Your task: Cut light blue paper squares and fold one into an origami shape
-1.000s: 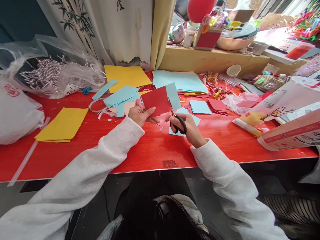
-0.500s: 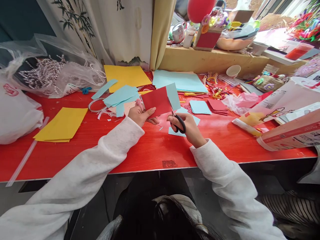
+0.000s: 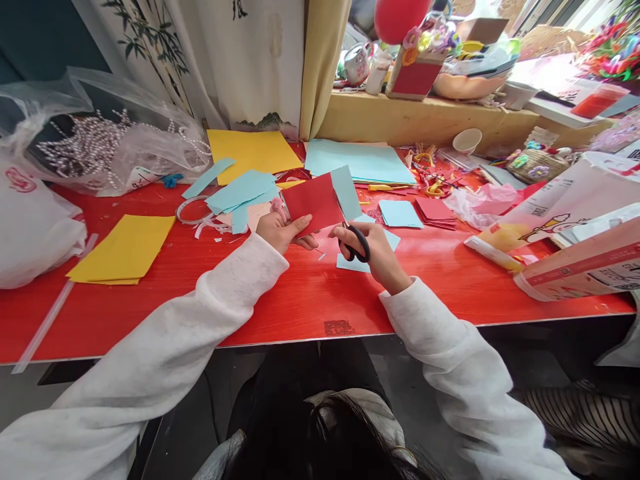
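Observation:
My left hand (image 3: pixel 286 232) pinches the lower left part of a red card (image 3: pixel 313 202) between thumb and fingers. A light blue sheet (image 3: pixel 346 191) lies against the card and sticks out past its right edge. Black-handled scissors (image 3: pixel 364 245) are gripped in my right hand (image 3: pixel 377 252), their blades at the lower right corner of the red card, by the blue sheet. Much of the blades is hidden by the papers. Under my right hand, blue pieces (image 3: pixel 353 263) rest on the red table (image 3: pixel 300 300).
Yellow sheets (image 3: pixel 125 248) lie at the left beside a plastic bag (image 3: pixel 37 220). Small blue sheets (image 3: pixel 400 214) and red sheets (image 3: pixel 435 212) are stacked right of the hands. Large paper tubs (image 3: pixel 580 263) stand at the right edge.
My right hand and the scissors have shifted slightly up and left, closer to the red card. My left hand and the papers stay almost where they were.

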The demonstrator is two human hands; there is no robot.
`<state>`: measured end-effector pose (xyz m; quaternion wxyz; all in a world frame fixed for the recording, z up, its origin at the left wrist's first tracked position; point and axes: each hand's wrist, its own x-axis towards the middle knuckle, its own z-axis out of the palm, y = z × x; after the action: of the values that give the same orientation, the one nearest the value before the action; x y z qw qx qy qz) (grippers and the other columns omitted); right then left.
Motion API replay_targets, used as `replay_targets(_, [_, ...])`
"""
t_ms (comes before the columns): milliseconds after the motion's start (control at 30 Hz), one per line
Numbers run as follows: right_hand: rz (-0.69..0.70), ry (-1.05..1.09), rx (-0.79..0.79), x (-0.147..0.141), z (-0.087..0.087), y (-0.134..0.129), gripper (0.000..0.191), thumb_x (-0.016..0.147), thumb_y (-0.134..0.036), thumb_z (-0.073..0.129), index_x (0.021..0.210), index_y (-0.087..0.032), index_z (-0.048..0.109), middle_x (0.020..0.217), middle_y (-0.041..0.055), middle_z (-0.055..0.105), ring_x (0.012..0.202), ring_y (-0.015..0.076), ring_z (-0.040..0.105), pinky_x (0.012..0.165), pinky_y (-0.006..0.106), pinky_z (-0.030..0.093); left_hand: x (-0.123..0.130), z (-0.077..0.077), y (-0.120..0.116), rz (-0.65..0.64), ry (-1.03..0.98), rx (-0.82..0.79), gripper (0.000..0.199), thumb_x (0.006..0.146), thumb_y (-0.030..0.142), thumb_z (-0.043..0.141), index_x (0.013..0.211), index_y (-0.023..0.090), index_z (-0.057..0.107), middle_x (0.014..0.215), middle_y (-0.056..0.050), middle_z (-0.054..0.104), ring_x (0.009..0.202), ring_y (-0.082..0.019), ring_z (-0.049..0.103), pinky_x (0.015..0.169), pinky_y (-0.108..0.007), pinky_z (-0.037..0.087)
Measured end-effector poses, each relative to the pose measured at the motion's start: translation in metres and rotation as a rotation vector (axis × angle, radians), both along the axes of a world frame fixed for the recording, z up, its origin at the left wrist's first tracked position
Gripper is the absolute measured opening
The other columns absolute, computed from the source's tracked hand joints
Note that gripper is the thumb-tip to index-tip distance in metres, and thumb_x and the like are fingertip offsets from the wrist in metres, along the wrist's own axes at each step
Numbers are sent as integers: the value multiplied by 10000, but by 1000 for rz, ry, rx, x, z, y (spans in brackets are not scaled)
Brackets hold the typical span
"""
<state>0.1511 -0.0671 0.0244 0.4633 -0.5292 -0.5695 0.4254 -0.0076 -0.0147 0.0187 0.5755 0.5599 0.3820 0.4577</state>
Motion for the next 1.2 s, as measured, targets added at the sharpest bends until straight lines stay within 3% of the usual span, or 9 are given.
replay_targets(500, [18,-6,53,4,-9,6,448,679,-559,564,519,-147,488,462,-21,408,421,53,325,415,226,243,1,-4,1,20,-6,-3,214,624,311,671,586,112,603,451,-19,602,431,-158,593,489,-288,547])
replay_targets(800, [1,-49,56,5,-12,10,480,691,-567,544,483,-141,469,441,-19,413,407,47,324,412,218,242,3,1,-4,-19,25,-12,196,674,266,630,617,83,591,444,-11,599,417,-135,589,496,-256,547])
replay_targets(1200, [-16,-76,27,9,-15,12,501,693,-578,529,464,-137,464,424,-4,448,400,50,353,415,213,267,4,-4,-3,-49,54,-45,203,678,268,635,578,95,599,452,-21,600,439,-144,601,516,-269,552])
